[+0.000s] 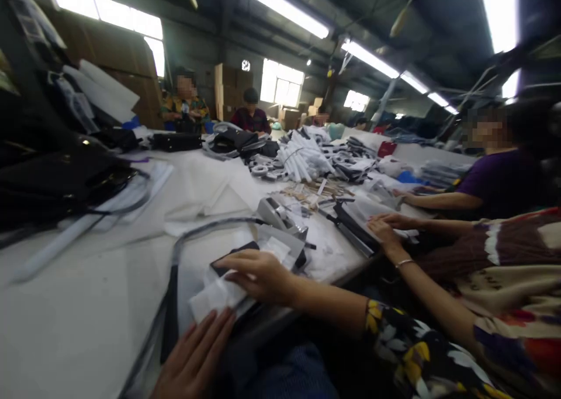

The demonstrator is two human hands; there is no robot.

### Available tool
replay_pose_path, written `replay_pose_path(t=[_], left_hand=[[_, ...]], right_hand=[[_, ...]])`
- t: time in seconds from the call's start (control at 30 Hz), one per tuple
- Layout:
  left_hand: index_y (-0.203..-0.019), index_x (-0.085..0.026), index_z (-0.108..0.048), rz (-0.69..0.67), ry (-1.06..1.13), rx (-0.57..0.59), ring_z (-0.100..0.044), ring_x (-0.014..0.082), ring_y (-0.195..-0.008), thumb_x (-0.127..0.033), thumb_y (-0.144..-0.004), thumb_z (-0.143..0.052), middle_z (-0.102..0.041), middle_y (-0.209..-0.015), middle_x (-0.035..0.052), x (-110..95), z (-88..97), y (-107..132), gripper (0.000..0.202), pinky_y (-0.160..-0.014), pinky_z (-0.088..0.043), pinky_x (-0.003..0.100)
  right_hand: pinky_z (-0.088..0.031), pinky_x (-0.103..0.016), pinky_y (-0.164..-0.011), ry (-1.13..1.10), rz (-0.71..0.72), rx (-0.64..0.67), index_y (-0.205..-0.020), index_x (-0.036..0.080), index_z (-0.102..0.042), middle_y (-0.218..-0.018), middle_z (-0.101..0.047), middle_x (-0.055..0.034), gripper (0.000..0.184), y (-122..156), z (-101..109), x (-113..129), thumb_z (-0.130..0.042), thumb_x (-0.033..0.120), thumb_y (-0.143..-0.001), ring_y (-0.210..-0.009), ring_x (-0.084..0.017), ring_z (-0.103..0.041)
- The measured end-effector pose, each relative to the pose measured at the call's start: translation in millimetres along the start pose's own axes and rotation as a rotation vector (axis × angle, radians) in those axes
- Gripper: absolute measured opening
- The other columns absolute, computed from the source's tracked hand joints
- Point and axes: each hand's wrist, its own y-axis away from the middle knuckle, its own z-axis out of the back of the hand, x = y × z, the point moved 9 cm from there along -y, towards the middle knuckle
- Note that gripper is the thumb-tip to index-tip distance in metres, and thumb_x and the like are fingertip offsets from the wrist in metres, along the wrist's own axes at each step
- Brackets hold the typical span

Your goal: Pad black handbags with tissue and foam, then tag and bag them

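My left hand [195, 352] lies flat with its fingers stretched out, the fingertips touching the near edge of a white thin sheet [214, 297]. My right hand [260, 275], coming from a dark flowered sleeve, rests on the same sheet, with thumb and fingers pinching its upper part. Under the sheet is a flat black item [232, 253], partly covered. A dark strap [170, 305] curves round the left of the sheet on the white table [79, 317].
A person in a brown striped sleeve with a bracelet has both hands [388, 229] on clear bags at the right. Further along sit another person in purple [499, 183] and more people at the far end. Black bags [56, 183] are piled left; white tubes [302, 159] and straps lie mid-table.
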Motion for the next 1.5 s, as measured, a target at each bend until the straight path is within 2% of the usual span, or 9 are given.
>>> replay_pose_path(t=[0.07, 0.13, 0.33, 0.47, 0.6, 0.9, 1.07, 1.27, 1.5], left_hand=[[-0.139, -0.014, -0.053, 0.114, 0.016, -0.013, -0.053, 0.0207, -0.131, -0.005, -0.096, -0.047, -0.062, -0.136, 0.0063, 0.4, 10.7, -4.8, 0.045, -0.119, -0.033, 0.038], [-0.137, -0.017, -0.056, 0.16, 0.029, 0.003, -0.056, 0.0209, -0.127, -0.005, -0.094, -0.054, -0.064, -0.133, 0.0053, -2.1, 11.2, -8.5, 0.045, -0.115, -0.038, 0.038], [-0.137, -0.021, -0.055, 0.214, 0.033, 0.045, -0.06, 0.0213, -0.123, -0.011, -0.091, -0.064, -0.067, -0.13, 0.0037, -3.4, 10.5, -13.8, 0.048, -0.109, -0.045, 0.039], [-0.139, -0.022, -0.053, 0.211, 0.023, 0.077, -0.059, 0.0224, -0.125, -0.013, -0.091, -0.064, -0.065, -0.131, 0.0042, -3.0, 9.9, -13.7, 0.05, -0.108, -0.046, 0.041], [-0.139, -0.022, -0.052, 0.19, 0.017, 0.113, -0.057, 0.0232, -0.127, -0.01, -0.091, -0.062, -0.064, -0.134, 0.0049, -3.4, 7.0, -11.6, 0.051, -0.109, -0.045, 0.043], [-0.137, -0.021, -0.054, 0.179, -0.013, 0.084, -0.056, 0.0216, -0.128, -0.006, -0.09, -0.061, -0.065, -0.132, 0.004, -3.2, 6.3, -8.5, 0.049, -0.109, -0.045, 0.042], [-0.136, -0.021, -0.055, 0.166, -0.001, 0.104, -0.056, 0.021, -0.128, -0.006, -0.092, -0.058, -0.065, -0.132, 0.0034, -2.3, 5.5, -10.3, 0.046, -0.109, -0.045, 0.041], [-0.135, -0.017, -0.055, 0.191, 0.034, 0.159, -0.053, 0.0219, -0.131, -0.008, -0.095, -0.052, -0.063, -0.135, 0.007, -3.2, 7.9, -11.8, 0.042, -0.112, -0.044, 0.041], [-0.121, -0.015, -0.064, 0.288, 0.025, 0.05, -0.059, 0.027, -0.123, -0.006, -0.092, -0.053, -0.065, -0.128, 0.0143, -1.1, 9.9, -2.8, 0.032, -0.102, -0.053, 0.046]], right_hand=[[-0.054, -0.025, -0.094, -0.081, 0.061, -0.121, -0.122, 0.015, -0.064, -0.112, -0.072, -0.0089, 0.026, 39.1, 24.6, 14.5, -0.054, 0.019, -0.099, -0.105, -0.014, -0.067], [-0.054, -0.029, -0.095, -0.047, 0.157, -0.103, -0.127, 0.016, -0.062, -0.11, -0.073, -0.0092, 0.032, 79.3, 25.4, 27.1, -0.057, 0.014, -0.096, -0.106, -0.015, -0.067], [-0.047, -0.039, -0.106, 0.319, 0.295, 0.029, -0.131, 0.02, -0.062, -0.127, -0.068, -0.0066, 0.036, 147.7, -37.2, 39.0, -0.055, 0.012, -0.097, -0.125, -0.019, -0.057], [-0.047, -0.035, -0.105, 0.328, 0.342, -0.128, -0.124, 0.023, -0.066, -0.119, -0.072, -0.0035, 0.031, 136.7, -51.1, 42.7, -0.058, 0.014, -0.096, -0.116, -0.015, -0.063], [-0.054, -0.032, -0.097, 0.169, 0.353, -0.204, -0.106, 0.019, -0.071, -0.103, -0.077, -0.0028, 0.017, 119.2, -41.6, 51.0, -0.063, 0.014, -0.092, -0.103, -0.014, -0.07], [-0.058, -0.029, -0.093, -0.039, 0.206, -0.177, -0.106, 0.018, -0.069, -0.099, -0.078, -0.0031, 0.017, 138.1, -34.8, 86.8, -0.055, 0.017, -0.097, -0.094, -0.015, -0.074], [-0.058, -0.029, -0.093, -0.031, 0.216, -0.13, -0.107, 0.018, -0.069, -0.1, -0.078, -0.0035, 0.017, 120.6, -13.4, 90.9, -0.055, 0.016, -0.097, -0.092, -0.014, -0.074], [-0.056, -0.031, -0.09, -0.049, 0.144, 0.023, -0.112, 0.022, -0.07, -0.101, -0.077, -0.0037, 0.028, 65.6, 12.0, 63.5, -0.047, 0.015, -0.098, -0.091, -0.016, -0.073], [-0.05, -0.027, -0.083, 0.005, -0.132, 0.276, -0.099, 0.025, -0.078, -0.091, -0.077, 0.0001, 0.03, 9.6, -21.6, 6.6, -0.059, 0.006, -0.086, -0.087, -0.016, -0.069]])
